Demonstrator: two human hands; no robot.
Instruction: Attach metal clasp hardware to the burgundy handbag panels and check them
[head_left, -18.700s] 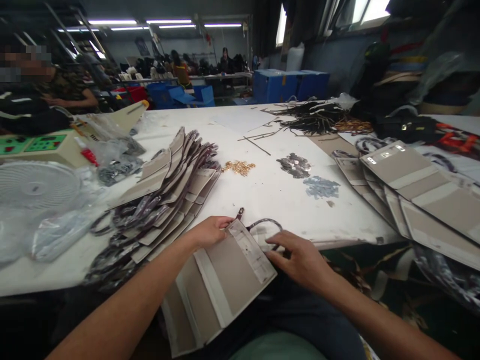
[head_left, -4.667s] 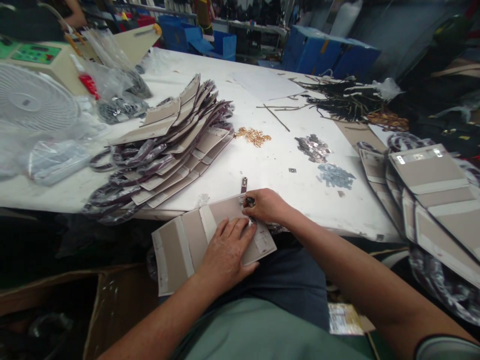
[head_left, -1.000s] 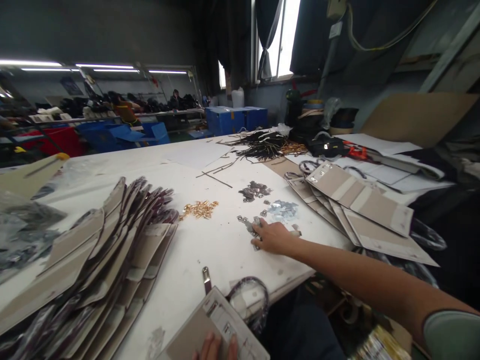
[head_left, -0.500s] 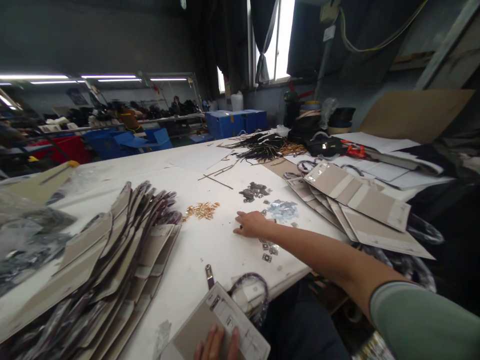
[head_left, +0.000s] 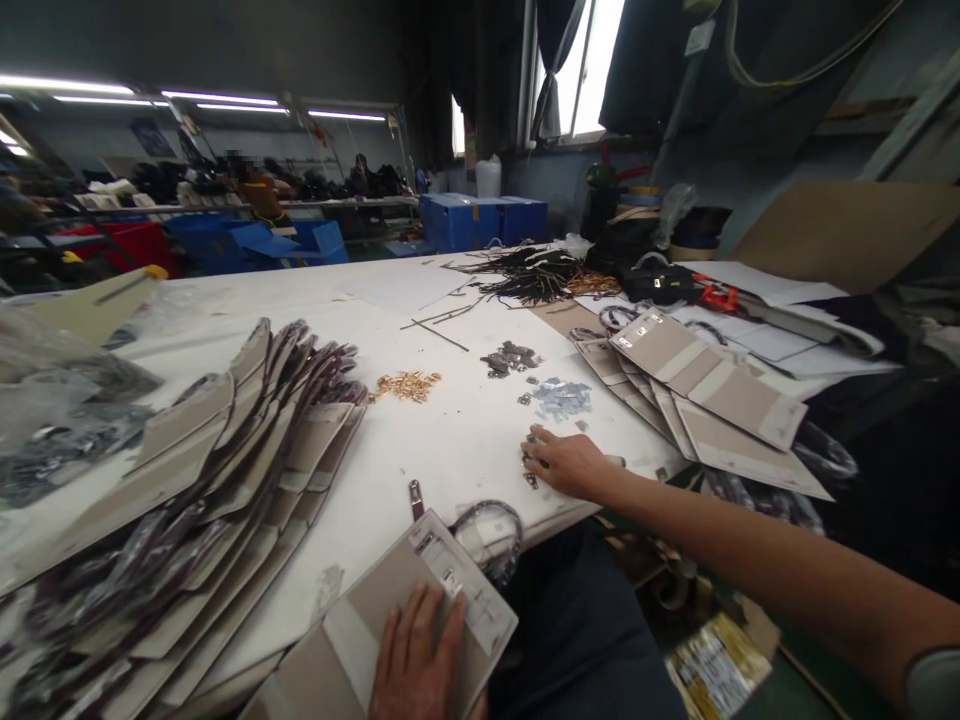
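My left hand [head_left: 420, 650] lies over a beige bag panel [head_left: 397, 572] at the bottom, its fingers along the top face and what looks like the thumb below the edge. Metal fittings sit near the panel's upper end, and a plastic-wrapped handle [head_left: 517, 525] loops out beside it. My right hand [head_left: 562, 460] reaches across small square metal plates [head_left: 531, 480] near the table's right edge, fingers bent and slightly apart, fingertips touching them. Whether one is gripped is hidden. Just beyond are bluish flat pieces [head_left: 562, 398] and dark metal pieces [head_left: 511, 358]. A dark strap tab [head_left: 416, 498] with a metal end lies beyond the panel.
Stacked bag panels [head_left: 247, 480] fill the table's left side; more panels [head_left: 697, 390] lie at right. Gold fittings [head_left: 406, 385] form a pile mid-table. Black strips [head_left: 529, 272] lie at the back. Blue boxes [head_left: 480, 218] and a person [head_left: 259, 190] are in the background.
My right hand has moved right and nearer, from bare table onto the square metal plates. My left hand remains on the panel, now showing more in view.
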